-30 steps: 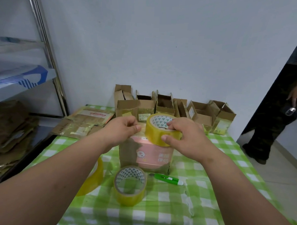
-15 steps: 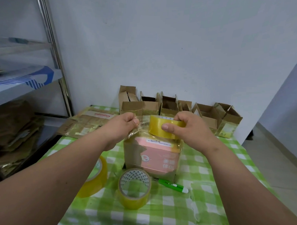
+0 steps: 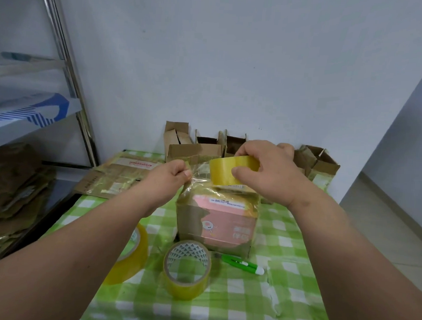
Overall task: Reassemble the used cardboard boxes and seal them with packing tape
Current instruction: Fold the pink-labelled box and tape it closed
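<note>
Green-checked tablecloth (image 3: 286,238) covers the work surface against a white wall. Centred on it stands the pink-labelled box (image 3: 217,223), directly below both hands. The right hand (image 3: 265,172) grips the tape roll (image 3: 229,170) above the box's top, thumb on the outer face. The left hand (image 3: 168,177) pinches the free tape end (image 3: 192,180) just left of the roll. The drawn strip runs left to right, across the box top; lowering it appears to be the next requirement. Both hands are about equally near.
</note>
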A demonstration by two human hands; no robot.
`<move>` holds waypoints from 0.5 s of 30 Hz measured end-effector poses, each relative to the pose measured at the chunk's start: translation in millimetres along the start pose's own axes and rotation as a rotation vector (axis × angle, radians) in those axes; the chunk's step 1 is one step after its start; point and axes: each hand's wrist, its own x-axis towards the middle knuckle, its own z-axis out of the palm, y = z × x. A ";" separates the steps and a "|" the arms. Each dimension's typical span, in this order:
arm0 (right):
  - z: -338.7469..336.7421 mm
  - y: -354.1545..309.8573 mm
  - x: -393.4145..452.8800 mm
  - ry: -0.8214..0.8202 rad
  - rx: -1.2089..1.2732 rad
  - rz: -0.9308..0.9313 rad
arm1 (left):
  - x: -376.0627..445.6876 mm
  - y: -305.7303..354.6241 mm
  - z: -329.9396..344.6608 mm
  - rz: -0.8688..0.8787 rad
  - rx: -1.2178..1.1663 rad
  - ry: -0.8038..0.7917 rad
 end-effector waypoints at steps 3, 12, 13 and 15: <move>-0.8 -1.0 -1.8 -0.012 0.022 -0.022 | -0.5 -3.9 3.3 -0.017 -0.039 -0.009; 10.8 8.6 -9.6 -0.136 0.152 0.022 | -3.5 -1.1 1.1 -0.034 -0.194 0.036; 9.1 9.0 -9.8 -0.125 0.163 0.020 | -3.8 0.8 1.0 -0.031 -0.203 0.034; 6.4 8.3 -10.9 -0.121 0.186 0.018 | -4.5 4.0 1.9 -0.043 -0.215 0.005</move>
